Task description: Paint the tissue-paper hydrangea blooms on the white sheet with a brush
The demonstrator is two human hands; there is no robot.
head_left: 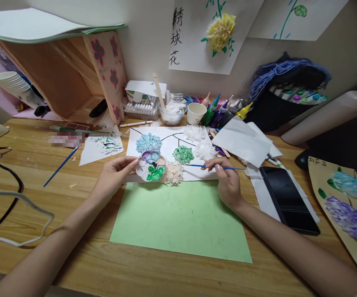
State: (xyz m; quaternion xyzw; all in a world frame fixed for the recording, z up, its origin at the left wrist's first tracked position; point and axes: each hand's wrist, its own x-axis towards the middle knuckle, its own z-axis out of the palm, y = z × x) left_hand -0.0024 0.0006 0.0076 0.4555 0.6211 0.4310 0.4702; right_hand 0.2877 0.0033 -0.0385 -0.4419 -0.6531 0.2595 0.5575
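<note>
My left hand (118, 171) grips the edge of a small round paint palette (153, 166) with purple, blue, peach and green paint in its wells. Pinched in my right hand (226, 181) is a thin blue paintbrush (198, 166), its tip pointing left toward a peach tissue flower (174, 172). Both hands are above a white sheet (169, 140) with drawn black branches. On that sheet are a blue flower (148, 143), a green flower (183, 154) and white flowers (205, 151). The palette covers part of the sheet. A green sheet (181, 218) lies nearer to me.
Behind the sheet stand a paper cup (196, 113), a bowl of white scraps (171, 114) and paint bottles (211, 110). A black phone (290, 200) lies right, beside a flower picture (345, 206). Another blue brush (60, 167) and cables (19, 194) are left.
</note>
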